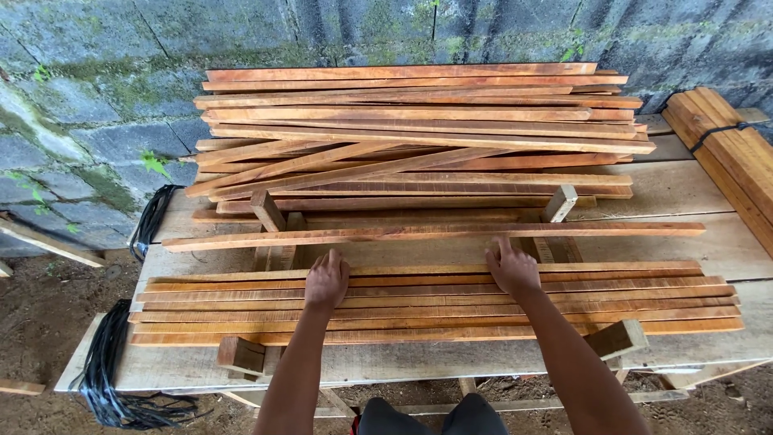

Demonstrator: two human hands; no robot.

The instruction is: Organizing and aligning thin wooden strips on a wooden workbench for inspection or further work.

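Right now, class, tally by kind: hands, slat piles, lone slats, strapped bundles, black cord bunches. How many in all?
Hands: 2 (left hand, right hand)
Slat piles: 2 (far pile, near pile)
Lone slat: 1
Strapped bundle: 1
Cord bunches: 2 (upper bunch, lower bunch)
Total: 8

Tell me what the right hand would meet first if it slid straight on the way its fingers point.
The right hand points away from the person; its fingertips look just short of the single wooden slat lying crosswise, likely met first, though depth is unclear.
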